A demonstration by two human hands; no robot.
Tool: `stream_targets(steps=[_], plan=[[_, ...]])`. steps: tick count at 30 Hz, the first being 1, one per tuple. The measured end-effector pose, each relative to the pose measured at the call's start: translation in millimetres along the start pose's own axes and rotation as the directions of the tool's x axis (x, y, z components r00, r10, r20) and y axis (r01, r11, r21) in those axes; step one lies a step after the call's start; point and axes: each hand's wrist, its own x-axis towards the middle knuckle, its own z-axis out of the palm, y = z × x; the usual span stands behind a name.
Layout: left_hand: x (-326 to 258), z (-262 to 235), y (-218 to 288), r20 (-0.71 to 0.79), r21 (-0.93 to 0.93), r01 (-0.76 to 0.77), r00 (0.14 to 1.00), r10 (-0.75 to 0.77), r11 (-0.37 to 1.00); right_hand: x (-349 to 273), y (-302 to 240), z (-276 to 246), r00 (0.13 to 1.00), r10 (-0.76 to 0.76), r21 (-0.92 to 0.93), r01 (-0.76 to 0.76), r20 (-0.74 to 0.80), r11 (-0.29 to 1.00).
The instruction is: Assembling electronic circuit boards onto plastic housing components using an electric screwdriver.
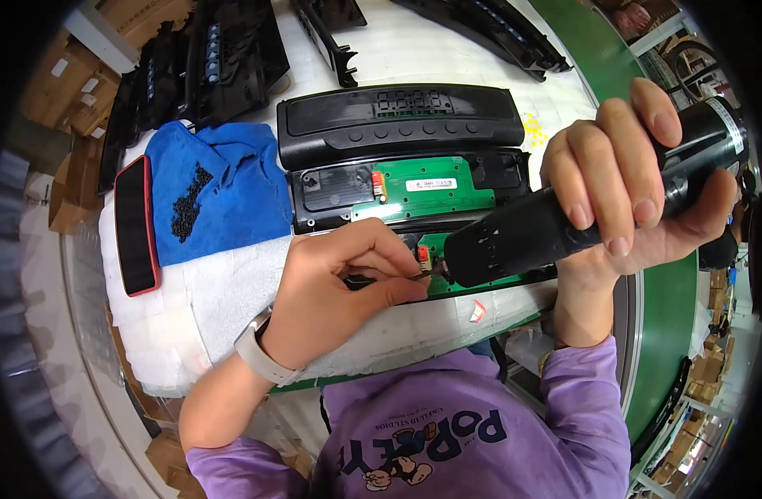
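My right hand [614, 179] is wrapped around a black electric screwdriver [522, 237], held nearly level with its bit end pointing left. Thumb and fingertips of my left hand [335, 279] pinch together right at the bit; something thin and brownish shows there, too small to name. Below both hands lies a black panel with a green circuit board [435, 244], largely hidden by them. Just beyond it sits a second black panel with a green circuit board [447, 187] and a white label. Farther back is a black housing [331, 125] with a row of round buttons.
A blue cloth [239, 216] bears a heap of small black screws [185, 208]. Left of it lies a red-edged phone [135, 224]. Black plastic parts [223, 66] stand along the back. Small yellow dots [533, 129] and a red-and-white scrap [478, 312] lie on the padded table.
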Motion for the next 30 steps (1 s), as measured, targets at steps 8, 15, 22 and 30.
stream_targets(steps=[8,15,22,30], plan=[[2.9,3.9,6.1,-0.088,-0.009,-0.104,0.991,0.103,0.995,3.1,-4.8,3.6,0.991,0.004,0.032,0.000,-0.133,0.999],[13.2,-19.5,-0.4,0.088,0.872,-0.306,0.866,0.492,0.381,0.2,-22.5,-23.1,0.992,-0.027,-0.421,0.077,0.124,0.904],[11.8,-18.2,-12.5,0.065,0.838,-0.296,0.889,0.454,0.459,-3.5,-6.8,-7.4,0.995,0.100,-0.471,-0.074,0.029,0.879],[11.6,-15.5,-9.9,0.049,0.815,-0.301,0.887,0.459,0.495,-6.1,0.1,2.7,0.984,0.152,-0.529,-0.177,-0.090,0.830]])
